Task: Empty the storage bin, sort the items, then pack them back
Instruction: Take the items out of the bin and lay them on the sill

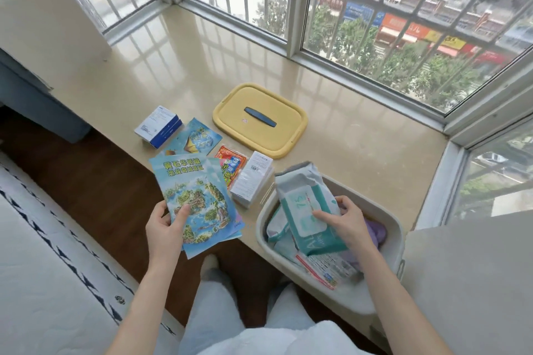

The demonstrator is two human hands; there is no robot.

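On the polished beige stone window sill, farthest to the left of the yellow plastic lid with the dark blue handle, sat a small stack of white-and-blue cardboard boxes. Between those boxes and the lid, a blue picture leaflet lay flat.

Nearer me than the lid and to its left, the person's left hand held a sheaf of glossy blue leaflets printed with a green globe. The thumb lay across the front and the fingers were curled behind, with the lower part of the sheaf out past the sill's edge.

Just in front of the lid lay a red printed foil packet, and a white oblong box in clear wrap sat right beside it.

In front and to the right of the lid stood the pale grey plastic storage bin, uncovered. The right hand was inside it, fingers gripping a teal-and-white soft pack of wet wipes that tilted up past the rim. More wipe packs lay beneath. Something purple showed behind the hand, and a red-edged white packet lay at the bin's near end.
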